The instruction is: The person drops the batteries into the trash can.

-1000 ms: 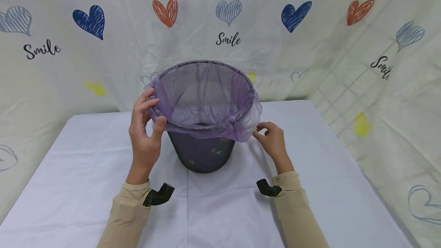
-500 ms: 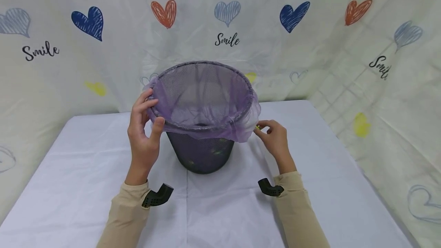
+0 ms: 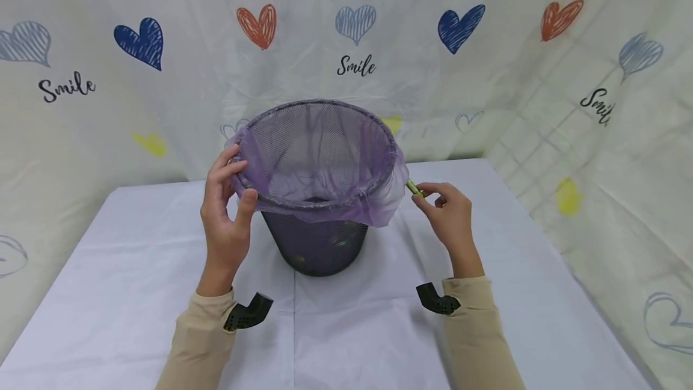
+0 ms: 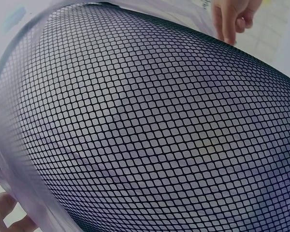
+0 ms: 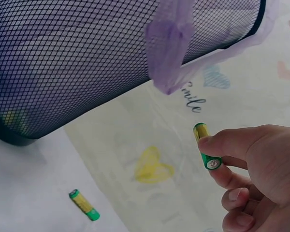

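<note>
In the head view, a dark mesh wastebasket (image 3: 319, 251) stands on the table, lined with a sheer purple bin bag (image 3: 379, 203) folded over its rim. My left hand (image 3: 224, 221) holds the rim at the left, fingertips over the edge and thumb at the front. Just right of the bag, my right hand (image 3: 446, 212) pinches a green and yellow battery (image 5: 201, 137) between thumb and fingers, apart from the basket. Lower down in the right wrist view, a second battery (image 5: 84, 205) lies on the white cloth. Blurred yellow-green shapes show through the mesh near the basket's base.
A white cloth covers the table (image 3: 135, 294). Behind it hangs a pale curtain (image 3: 406, 23) printed with hearts and "Smile". A small black wrist mount (image 3: 249, 312) sticks out from each sleeve.
My right hand has moved right and slightly up, away from the bag, and more of the battery shows in its fingers. My left hand stays on the rim.
</note>
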Motion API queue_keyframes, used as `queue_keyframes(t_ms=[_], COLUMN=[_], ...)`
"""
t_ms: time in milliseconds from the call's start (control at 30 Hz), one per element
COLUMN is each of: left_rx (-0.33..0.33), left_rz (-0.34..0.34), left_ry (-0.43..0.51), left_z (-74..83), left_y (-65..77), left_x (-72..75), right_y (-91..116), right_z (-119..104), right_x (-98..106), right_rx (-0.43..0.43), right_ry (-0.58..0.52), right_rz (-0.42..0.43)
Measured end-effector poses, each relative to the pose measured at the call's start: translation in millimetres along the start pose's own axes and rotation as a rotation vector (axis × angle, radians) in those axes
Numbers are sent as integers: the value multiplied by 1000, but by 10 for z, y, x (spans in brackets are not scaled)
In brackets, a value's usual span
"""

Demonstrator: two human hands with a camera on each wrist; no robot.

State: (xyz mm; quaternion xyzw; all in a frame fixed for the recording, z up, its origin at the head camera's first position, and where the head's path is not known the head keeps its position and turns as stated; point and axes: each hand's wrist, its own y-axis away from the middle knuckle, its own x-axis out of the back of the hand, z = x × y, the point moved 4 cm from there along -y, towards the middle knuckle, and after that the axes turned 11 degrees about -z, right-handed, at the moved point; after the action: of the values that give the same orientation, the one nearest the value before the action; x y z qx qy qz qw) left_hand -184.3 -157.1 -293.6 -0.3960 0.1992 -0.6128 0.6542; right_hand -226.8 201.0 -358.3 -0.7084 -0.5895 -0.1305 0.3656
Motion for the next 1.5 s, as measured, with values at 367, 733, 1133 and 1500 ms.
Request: queue_keyframes(t_ms=[367, 733, 1133, 1500], left_rx=[5, -6, -33, -49], left_rz=[-2, -14, -12, -1], left_ry=[9, 0, -2, 6], left_z=[244, 108, 234, 218], left_y=[-27, -3, -57, -50], left_x=[-10, 11, -9, 9], right_y=[-50, -135, -121, -144], right_z=[-244, -411, -823, -992], right_x=[136, 264, 410, 417], right_rx=[76, 117, 160, 222], right_ry=[-68, -87, -119, -181], right_rz=[35, 53, 56, 34])
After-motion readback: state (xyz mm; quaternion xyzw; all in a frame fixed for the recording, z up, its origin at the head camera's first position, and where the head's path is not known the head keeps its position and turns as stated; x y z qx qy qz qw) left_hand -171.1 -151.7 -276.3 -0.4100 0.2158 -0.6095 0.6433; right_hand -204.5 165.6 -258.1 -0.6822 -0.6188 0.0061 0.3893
